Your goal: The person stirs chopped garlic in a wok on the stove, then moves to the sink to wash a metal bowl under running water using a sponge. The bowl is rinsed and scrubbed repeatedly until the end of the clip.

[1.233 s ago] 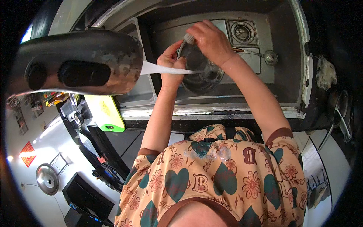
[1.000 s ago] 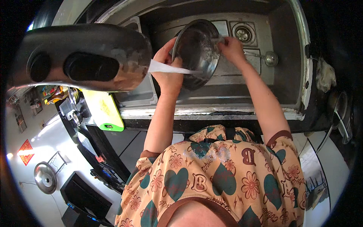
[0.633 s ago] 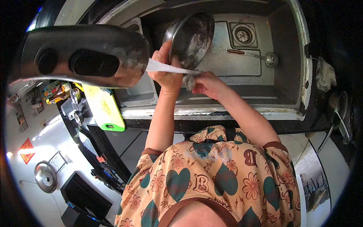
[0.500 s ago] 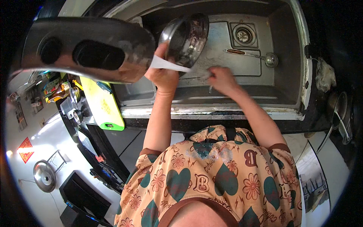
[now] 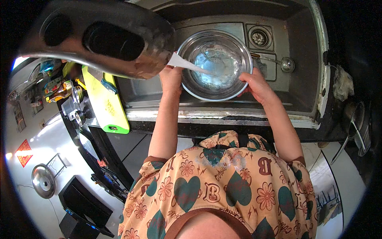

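Note:
Over the sink I hold a round metal bowl (image 5: 234,89) roughly level, its mouth facing up. My left hand (image 5: 171,81) is closed on its left edge, with the fingertips hidden behind the dark faucet (image 5: 157,44). On the opposite side, my right hand (image 5: 257,85) grips the rim, thumb on top and fingers underneath. A white stream of water (image 5: 187,65) runs from the faucet into the bowl, where clear water churns.
A ladle (image 5: 286,64) lies in the dark sink (image 5: 300,85) near the drain (image 5: 259,38), partly behind the bowl. Left of the sink, a green cutting board (image 5: 107,105) bears a dark-handled knife (image 5: 109,87). A strainer (image 5: 352,115) sits at the right.
The bowl has gone from tilted on its side to level, nearer to me and under the stream. My right hand has moved from the open sink onto its rim.

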Motion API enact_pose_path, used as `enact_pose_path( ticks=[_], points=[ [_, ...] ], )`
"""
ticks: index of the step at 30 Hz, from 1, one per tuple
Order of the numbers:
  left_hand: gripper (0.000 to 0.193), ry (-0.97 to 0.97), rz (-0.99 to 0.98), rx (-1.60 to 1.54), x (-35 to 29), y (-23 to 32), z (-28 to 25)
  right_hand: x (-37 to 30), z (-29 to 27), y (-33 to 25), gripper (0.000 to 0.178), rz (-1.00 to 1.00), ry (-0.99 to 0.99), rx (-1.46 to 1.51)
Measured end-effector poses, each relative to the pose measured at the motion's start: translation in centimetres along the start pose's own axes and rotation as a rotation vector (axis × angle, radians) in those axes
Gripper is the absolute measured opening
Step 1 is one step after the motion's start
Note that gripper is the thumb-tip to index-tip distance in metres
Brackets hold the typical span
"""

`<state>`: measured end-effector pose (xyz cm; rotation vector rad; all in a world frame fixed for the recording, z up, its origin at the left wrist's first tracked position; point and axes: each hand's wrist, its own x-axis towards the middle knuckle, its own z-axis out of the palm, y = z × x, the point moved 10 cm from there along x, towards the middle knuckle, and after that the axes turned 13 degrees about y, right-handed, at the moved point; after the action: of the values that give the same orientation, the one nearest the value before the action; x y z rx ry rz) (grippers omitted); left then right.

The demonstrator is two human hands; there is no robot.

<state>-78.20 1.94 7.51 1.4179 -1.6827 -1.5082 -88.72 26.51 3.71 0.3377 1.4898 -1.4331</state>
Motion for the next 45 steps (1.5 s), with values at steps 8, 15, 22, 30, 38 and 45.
enact_pose_path(
  ticks=[8,15,22,30,38,45],
  points=[
    [0.031,-0.067,0.752,0.521,-5.5,8.3,3.9,-1.5,-2.8,-4.5,0.039,-0.404,0.304,-0.407],
    [0.034,-0.395,-0.563,-0.494,-8.6,1.4,9.2,-5.9,1.9,-7.4,0.054,-1.243,0.548,-1.208],
    [0.017,-0.204,-0.549,-0.323,-7.6,-0.4,6.9,-7.0,3.8,-6.3,0.075,-1.212,0.335,-1.242],
    [0.024,-0.085,-0.333,-0.178,-7.0,-1.8,6.8,-4.7,8.1,-8.2,0.059,-1.263,0.393,-0.959],
    [0.038,0.103,-0.056,0.011,-4.3,-0.8,3.5,4.7,9.3,-9.2,0.052,-0.869,0.311,-0.899],
    [0.034,0.17,-0.331,-0.157,-4.4,-3.3,1.9,12.1,5.8,-4.0,0.083,-0.428,-0.001,-0.511]
  ],
)
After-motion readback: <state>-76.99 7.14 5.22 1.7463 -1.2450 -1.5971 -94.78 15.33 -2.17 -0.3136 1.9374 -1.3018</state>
